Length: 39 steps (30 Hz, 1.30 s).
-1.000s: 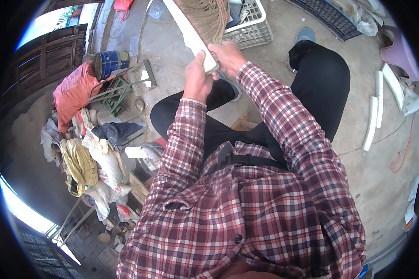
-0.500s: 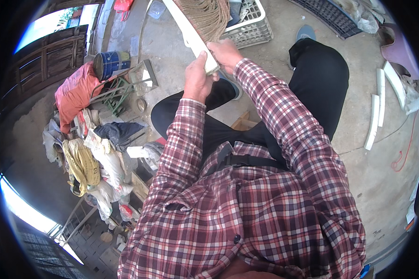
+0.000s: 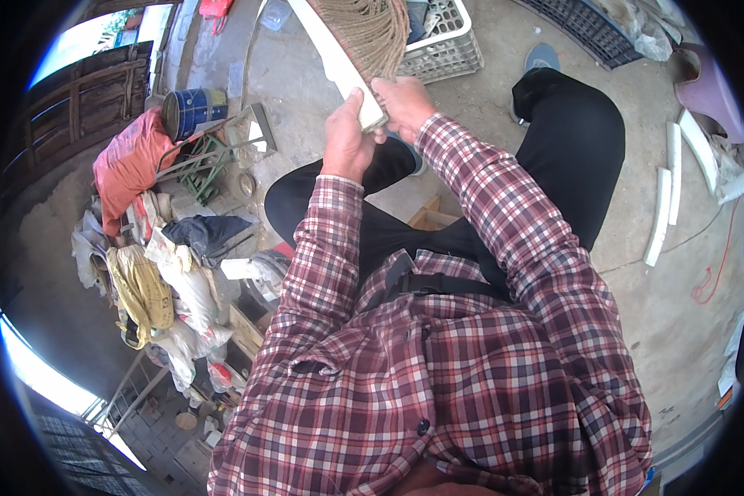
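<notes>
Fingers (image 3: 355, 99) grip a white bar (image 3: 332, 59), its far end out of frame

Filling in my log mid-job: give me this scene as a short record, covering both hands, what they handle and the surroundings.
Left hand: closed on the near end of a long white bar
Right hand: at the same end; exact grip unclear
Beside bar: brown cords, along its right side
Beyond hands: white slotted crate
Left side: blue bucket, orange-red sack
Right side: white strips on the concrete floor
</notes>
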Each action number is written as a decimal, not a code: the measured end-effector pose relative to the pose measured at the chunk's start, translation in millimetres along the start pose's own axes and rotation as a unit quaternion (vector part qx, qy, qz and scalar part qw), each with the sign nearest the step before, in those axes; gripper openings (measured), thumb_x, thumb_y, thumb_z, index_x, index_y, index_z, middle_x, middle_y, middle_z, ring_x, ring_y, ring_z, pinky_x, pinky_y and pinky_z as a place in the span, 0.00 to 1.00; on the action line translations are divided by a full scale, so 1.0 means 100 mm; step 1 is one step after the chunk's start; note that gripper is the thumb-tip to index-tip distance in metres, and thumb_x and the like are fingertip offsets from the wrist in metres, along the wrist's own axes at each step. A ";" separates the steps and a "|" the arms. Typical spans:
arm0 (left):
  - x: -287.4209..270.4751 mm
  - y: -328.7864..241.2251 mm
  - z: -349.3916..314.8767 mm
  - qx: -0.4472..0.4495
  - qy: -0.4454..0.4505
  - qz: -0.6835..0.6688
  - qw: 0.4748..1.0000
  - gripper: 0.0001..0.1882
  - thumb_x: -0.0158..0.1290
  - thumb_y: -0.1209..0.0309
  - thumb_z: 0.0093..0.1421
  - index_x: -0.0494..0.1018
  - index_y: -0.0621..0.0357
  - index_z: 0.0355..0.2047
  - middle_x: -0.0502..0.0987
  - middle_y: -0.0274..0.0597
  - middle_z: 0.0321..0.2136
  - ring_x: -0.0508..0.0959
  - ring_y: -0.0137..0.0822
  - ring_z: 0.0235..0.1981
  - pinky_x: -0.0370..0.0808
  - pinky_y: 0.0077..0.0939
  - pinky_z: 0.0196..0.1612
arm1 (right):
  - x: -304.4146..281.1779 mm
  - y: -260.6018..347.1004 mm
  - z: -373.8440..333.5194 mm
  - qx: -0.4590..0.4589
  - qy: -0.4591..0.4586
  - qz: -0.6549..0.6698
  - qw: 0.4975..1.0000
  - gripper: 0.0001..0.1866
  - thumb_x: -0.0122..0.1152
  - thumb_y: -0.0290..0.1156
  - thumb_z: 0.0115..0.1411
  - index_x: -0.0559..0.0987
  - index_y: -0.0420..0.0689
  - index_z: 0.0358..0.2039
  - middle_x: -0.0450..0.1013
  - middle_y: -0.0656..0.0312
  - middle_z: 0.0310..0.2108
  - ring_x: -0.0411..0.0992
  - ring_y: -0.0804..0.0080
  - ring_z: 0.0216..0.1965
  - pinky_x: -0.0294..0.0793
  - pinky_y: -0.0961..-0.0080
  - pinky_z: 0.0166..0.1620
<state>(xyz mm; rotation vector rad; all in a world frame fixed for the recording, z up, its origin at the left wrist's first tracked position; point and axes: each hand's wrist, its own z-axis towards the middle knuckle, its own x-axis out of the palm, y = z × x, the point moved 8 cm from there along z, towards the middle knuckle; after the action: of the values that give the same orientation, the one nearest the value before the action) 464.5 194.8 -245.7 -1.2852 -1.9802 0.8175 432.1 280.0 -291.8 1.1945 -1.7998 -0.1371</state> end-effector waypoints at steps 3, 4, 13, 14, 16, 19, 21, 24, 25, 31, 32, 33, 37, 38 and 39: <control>-0.05 -0.09 -0.07 0.020 -0.017 -0.015 1.000 0.16 0.43 0.61 0.68 0.70 0.64 0.41 0.75 0.42 0.27 0.71 0.33 0.19 0.64 0.25 0.17 | -0.01 -0.09 -0.04 0.027 0.039 0.015 0.999 0.10 0.55 0.34 0.62 0.73 0.39 0.31 0.69 0.65 0.23 0.67 0.76 0.18 0.65 0.77 0.18; -0.08 -0.14 -0.09 0.020 -0.020 -0.025 0.999 0.16 0.44 0.61 0.68 0.70 0.63 0.41 0.75 0.42 0.27 0.70 0.33 0.18 0.64 0.25 0.17 | -0.03 -0.11 -0.05 0.035 0.044 0.024 0.998 0.11 0.56 0.35 0.62 0.73 0.40 0.31 0.68 0.66 0.22 0.66 0.77 0.18 0.64 0.78 0.18; -0.45 -0.70 -0.31 0.036 -0.033 -0.010 0.999 0.12 0.52 0.62 0.63 0.70 0.58 0.37 0.73 0.38 0.23 0.68 0.31 0.14 0.62 0.23 0.15 | 0.11 0.71 -0.20 -0.349 -0.072 -0.372 0.857 0.16 0.60 0.36 0.54 0.76 0.38 0.38 0.73 0.52 0.39 0.73 0.57 0.40 0.71 0.64 0.48; -0.51 -0.79 -0.34 0.047 -0.049 -0.007 0.998 0.12 0.52 0.62 0.63 0.70 0.58 0.36 0.72 0.37 0.22 0.68 0.31 0.13 0.62 0.22 0.14 | 0.28 0.82 -0.27 -0.405 -0.040 -0.390 0.826 0.17 0.60 0.37 0.54 0.76 0.38 0.39 0.73 0.52 0.41 0.73 0.56 0.42 0.71 0.64 0.49; -0.59 -1.02 -0.39 0.060 -0.044 -0.007 0.997 0.11 0.52 0.62 0.63 0.70 0.58 0.35 0.72 0.36 0.21 0.67 0.29 0.13 0.61 0.21 0.14 | 0.52 0.92 -0.28 -0.398 0.013 -0.404 0.823 0.18 0.60 0.39 0.54 0.77 0.39 0.41 0.73 0.52 0.44 0.72 0.54 0.45 0.70 0.63 0.50; -0.67 -1.37 -0.44 0.075 -0.004 -0.012 0.997 0.11 0.52 0.63 0.63 0.70 0.59 0.35 0.71 0.35 0.21 0.66 0.27 0.12 0.60 0.19 0.13 | 0.91 1.18 -0.41 -0.477 0.083 -0.459 0.745 0.19 0.59 0.41 0.55 0.77 0.40 0.41 0.73 0.52 0.44 0.72 0.53 0.46 0.70 0.63 0.50; -0.70 -1.56 -0.48 0.085 0.042 -0.038 0.995 0.10 0.50 0.63 0.63 0.70 0.58 0.34 0.70 0.34 0.19 0.65 0.26 0.12 0.58 0.19 0.13 | 1.12 1.37 -0.44 -0.513 0.096 -0.472 0.711 0.19 0.59 0.42 0.55 0.78 0.40 0.41 0.74 0.52 0.43 0.73 0.53 0.45 0.70 0.63 0.50; -0.83 -1.79 -0.56 0.113 0.061 -0.093 0.987 0.11 0.49 0.63 0.64 0.71 0.58 0.33 0.69 0.33 0.17 0.64 0.26 0.13 0.57 0.19 0.12 | 1.26 1.41 -0.28 -0.370 0.194 -0.368 0.831 0.20 0.58 0.43 0.59 0.78 0.38 0.40 0.76 0.53 0.37 0.75 0.60 0.42 0.74 0.65 0.46; -0.81 -1.78 -0.59 0.082 0.101 -0.110 0.985 0.11 0.49 0.63 0.64 0.71 0.58 0.33 0.68 0.33 0.17 0.65 0.26 0.13 0.57 0.19 0.13 | 1.22 1.26 -0.25 -0.250 0.238 -0.302 0.889 0.20 0.57 0.43 0.61 0.77 0.36 0.40 0.76 0.54 0.36 0.76 0.63 0.41 0.75 0.66 0.45; -0.77 -1.37 -0.60 0.077 0.164 -0.207 0.961 0.13 0.48 0.61 0.64 0.73 0.59 0.36 0.71 0.35 0.19 0.64 0.28 0.14 0.59 0.20 0.15 | 1.21 0.14 -0.44 0.074 0.311 -0.101 0.942 0.31 0.51 0.55 0.64 0.71 0.36 0.48 0.70 0.49 0.46 0.72 0.63 0.46 0.74 0.67 0.45; -0.73 -1.21 -0.57 0.064 0.161 -0.232 0.957 0.13 0.48 0.61 0.64 0.73 0.60 0.36 0.72 0.36 0.21 0.64 0.28 0.15 0.59 0.20 0.15 | 1.24 0.06 -0.44 0.068 0.323 -0.047 0.943 0.33 0.50 0.57 0.63 0.69 0.36 0.50 0.69 0.49 0.49 0.71 0.63 0.47 0.74 0.66 0.46; -0.69 -1.02 -0.54 0.066 0.150 -0.245 0.956 0.14 0.48 0.61 0.64 0.73 0.60 0.37 0.72 0.37 0.22 0.65 0.28 0.15 0.59 0.20 0.16 | 1.25 0.01 -0.43 0.078 0.342 0.007 0.936 0.33 0.50 0.57 0.64 0.69 0.36 0.50 0.69 0.49 0.49 0.71 0.63 0.48 0.73 0.65 0.47; -0.47 -0.30 -0.39 0.047 0.098 -0.264 0.958 0.18 0.45 0.59 0.65 0.69 0.62 0.44 0.75 0.42 0.31 0.68 0.33 0.18 0.63 0.25 0.19 | 0.96 0.03 -0.23 0.035 0.272 0.055 0.960 0.28 0.47 0.57 0.65 0.72 0.44 0.49 0.73 0.60 0.42 0.71 0.68 0.43 0.72 0.68 0.46; -0.40 -0.20 -0.34 0.029 0.099 -0.250 0.963 0.18 0.45 0.58 0.66 0.69 0.61 0.44 0.75 0.43 0.31 0.68 0.34 0.18 0.63 0.26 0.20 | 0.82 0.03 -0.21 0.017 0.237 0.042 0.970 0.27 0.47 0.57 0.65 0.72 0.45 0.49 0.73 0.62 0.40 0.71 0.69 0.41 0.72 0.70 0.44; -0.35 -0.12 -0.29 0.025 0.095 -0.244 0.965 0.18 0.44 0.58 0.66 0.69 0.61 0.44 0.75 0.43 0.32 0.69 0.35 0.19 0.64 0.27 0.20 | 0.73 -0.02 -0.20 0.040 0.226 0.051 0.972 0.26 0.47 0.57 0.65 0.72 0.46 0.48 0.73 0.63 0.38 0.71 0.70 0.39 0.72 0.72 0.43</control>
<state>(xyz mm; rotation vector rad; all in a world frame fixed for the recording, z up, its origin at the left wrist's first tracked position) 491.8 162.7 -225.3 -0.7583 -1.9818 0.4787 442.7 230.5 -235.6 1.0822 -1.4670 0.2526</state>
